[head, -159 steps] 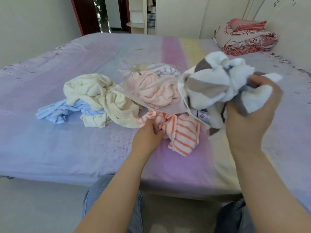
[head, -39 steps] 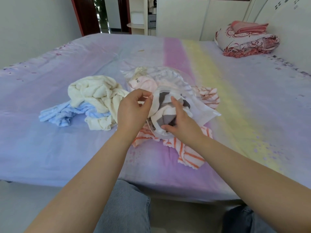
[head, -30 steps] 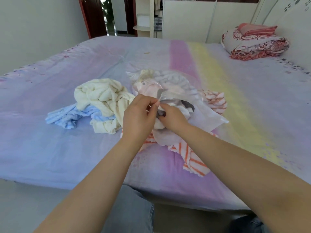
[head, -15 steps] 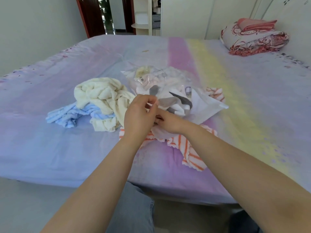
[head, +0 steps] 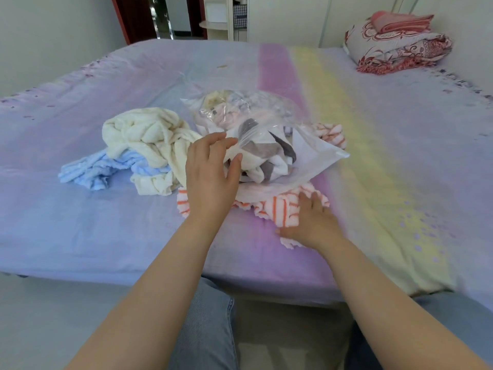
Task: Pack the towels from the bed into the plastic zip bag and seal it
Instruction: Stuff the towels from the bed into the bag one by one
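- Packing looks roughly half done, judged from how things lie: the plastic zip bag [head: 266, 134] sits on the bed [head: 80, 222] with several towels already inside, among them a pink towel [head: 232, 116] deep in the bag and a grey-and-white towel [head: 269, 158] bulging at its mouth.
- Bag mouth faces the person and gapes open; the zip is not closed, so sealing is still to come.
- Three towels remain outside: a cream towel [head: 149, 140] and a blue towel [head: 98, 169] heaped together to the left of the bag, and an orange-striped towel [head: 280, 209] lying partly under the bag's near edge.
- Left hand [head: 210, 177] hovers at the bag's opening with its grip spread, fingers apart, thumb touching the plastic but clamped on nothing.
- Right hand [head: 312, 225] rests flat on the orange-striped towel, fingers extended and not closed around it; that towel seems the likely next one to go in.
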